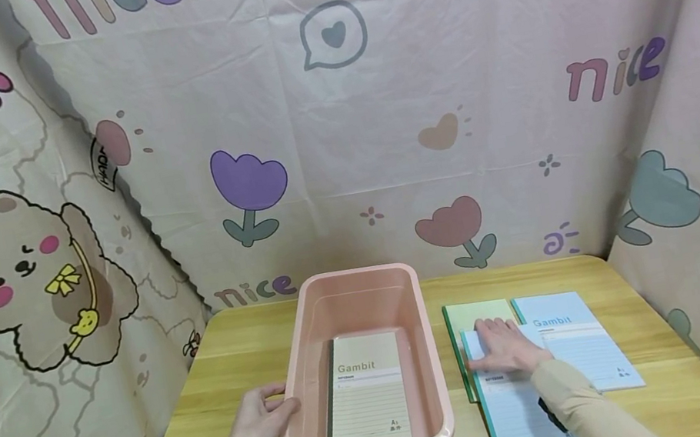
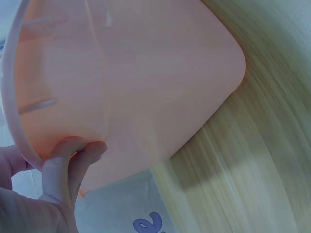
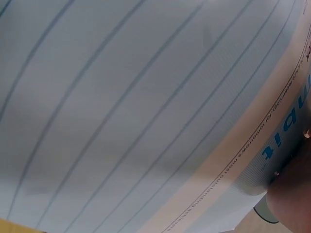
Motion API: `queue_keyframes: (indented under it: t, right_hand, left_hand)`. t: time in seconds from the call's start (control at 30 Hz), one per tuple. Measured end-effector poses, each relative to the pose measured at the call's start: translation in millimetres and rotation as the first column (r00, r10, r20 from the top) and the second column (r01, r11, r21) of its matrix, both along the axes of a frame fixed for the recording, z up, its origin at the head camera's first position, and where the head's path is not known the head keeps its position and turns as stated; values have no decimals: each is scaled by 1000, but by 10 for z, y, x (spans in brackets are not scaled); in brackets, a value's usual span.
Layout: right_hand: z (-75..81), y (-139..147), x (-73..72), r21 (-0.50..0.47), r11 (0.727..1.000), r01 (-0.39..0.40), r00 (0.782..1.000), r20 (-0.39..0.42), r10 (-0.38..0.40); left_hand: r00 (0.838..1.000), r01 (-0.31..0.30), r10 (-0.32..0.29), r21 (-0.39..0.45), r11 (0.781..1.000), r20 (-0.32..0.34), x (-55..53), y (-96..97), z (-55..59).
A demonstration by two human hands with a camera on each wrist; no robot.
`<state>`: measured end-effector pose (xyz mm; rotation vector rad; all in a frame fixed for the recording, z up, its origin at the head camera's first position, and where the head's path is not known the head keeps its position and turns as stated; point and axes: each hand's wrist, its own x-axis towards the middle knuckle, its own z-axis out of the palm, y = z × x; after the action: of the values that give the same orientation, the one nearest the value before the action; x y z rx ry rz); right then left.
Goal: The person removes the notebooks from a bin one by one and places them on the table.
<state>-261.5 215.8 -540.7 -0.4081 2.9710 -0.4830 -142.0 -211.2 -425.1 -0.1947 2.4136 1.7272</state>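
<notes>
In the head view my left hand (image 1: pixel 257 430) pinches the left rim of a pink plastic bin (image 1: pixel 437 359). Its fingers (image 2: pixel 60 165) bend over the bin wall in the left wrist view. Inside the bin lies a cream "Gambit" notebook (image 1: pixel 367 403) with a dark spine. At the right, my right hand (image 1: pixel 506 347) grips the upper end of a pale blue notebook (image 1: pixel 518 415) with a teal spine, thumb at its spine edge. That lined cover (image 3: pixel 131 107) fills the right wrist view, tilted up from the table. Part of the grip is hidden.
A green notebook (image 1: pixel 475 313) lies partly under the pale blue one. To its right is another blue "Gambit" notebook (image 1: pixel 591 348), flat on the wooden table (image 1: pixel 213 399). Printed cloth (image 1: pixel 342 134) hangs behind the table and on both sides.
</notes>
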Motion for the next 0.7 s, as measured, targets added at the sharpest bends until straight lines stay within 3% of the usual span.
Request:
queue_keyframes:
  t: [0.7]
  right_hand:
    - [-144,-68,47,-1,1000,1,1000,25,-1]
  left_hand:
    - [999,33,-33,21,999,-8,8,-19,5]
